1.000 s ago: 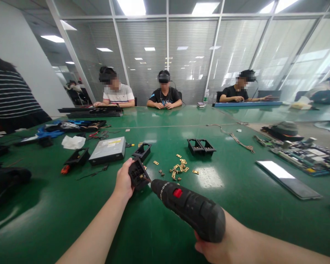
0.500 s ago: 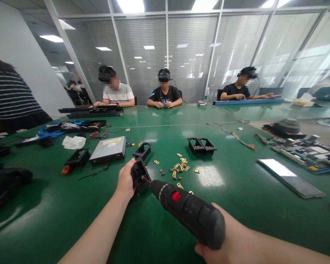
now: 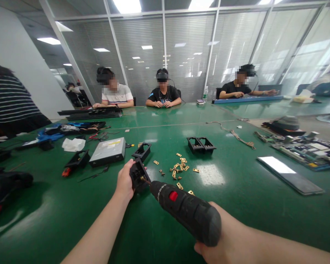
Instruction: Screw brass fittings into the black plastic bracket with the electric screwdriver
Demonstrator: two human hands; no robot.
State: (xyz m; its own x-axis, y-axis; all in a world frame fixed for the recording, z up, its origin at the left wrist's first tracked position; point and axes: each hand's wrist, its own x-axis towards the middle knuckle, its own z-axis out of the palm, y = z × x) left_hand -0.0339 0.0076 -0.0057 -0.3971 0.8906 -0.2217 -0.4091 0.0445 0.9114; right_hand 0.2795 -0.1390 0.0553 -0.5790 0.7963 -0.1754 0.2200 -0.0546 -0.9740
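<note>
And the bit [image 3: 146, 180] is in! A second ago it sits at the lower edge of the black housing [image 3: 139, 172]; now it reaches inside, its tip at a small brass piece [image 3: 142, 178], though actual contact is too small to call. The drill [image 3: 185, 212] has shifted too, and two brass plates [image 3: 179, 186] beside it come clear into view.

The left hand [image 3: 124, 181] grips the housing firmly, fingers wrapped round its side, holding it tilted above the green table [image 3: 159, 227]. The right hand [image 3: 222, 234] is closed around the drill's handle, mostly hidden behind the body.

On to the containers! Beyond the loose brass pile [image 3: 176, 166], a joined pair of black frames [image 3: 195, 150] shows brass glints in both openings. Just behind the held housing sits another black frame [image 3: 144, 154], its contents unclear. Over left, beside the silver drive [image 3: 107, 151], a third black frame [image 3: 84, 160] has a brass glint inside. Farther back, a black tray [image 3: 84, 132] holds a jumble of items.
</note>
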